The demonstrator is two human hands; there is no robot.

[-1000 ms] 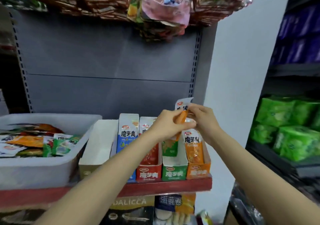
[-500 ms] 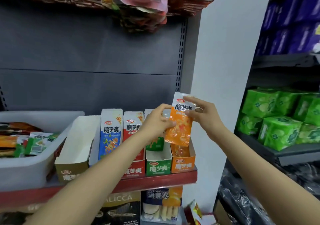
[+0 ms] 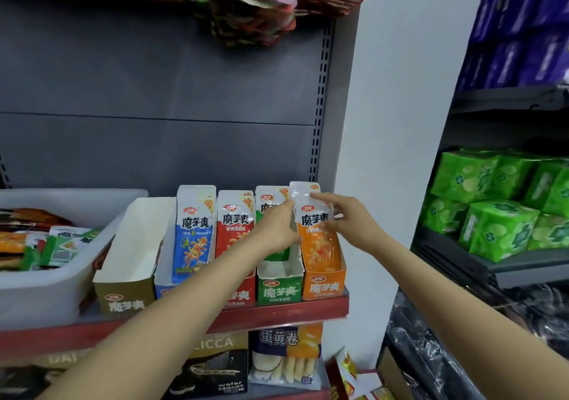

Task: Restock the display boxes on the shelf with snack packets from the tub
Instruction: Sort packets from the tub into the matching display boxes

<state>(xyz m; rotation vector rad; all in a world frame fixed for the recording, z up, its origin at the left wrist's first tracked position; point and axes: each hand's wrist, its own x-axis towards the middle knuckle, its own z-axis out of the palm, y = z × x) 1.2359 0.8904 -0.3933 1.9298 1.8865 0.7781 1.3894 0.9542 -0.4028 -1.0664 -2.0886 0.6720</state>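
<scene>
Both grips pinch the orange packet (image 3: 317,233), left hand (image 3: 278,230) at nine o'clock, right hand (image 3: 348,224) at three (packet half-seated); crooked release could jam it in the orange box (image 3: 324,285).

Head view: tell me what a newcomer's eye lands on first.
First, both hands at the shelf's right end: the left hand and right hand hold an orange packet upright in the orange display box. Next, the row of blue, red and green boxes beside it, then the empty tan box next to the white tub of packets at left.
</scene>
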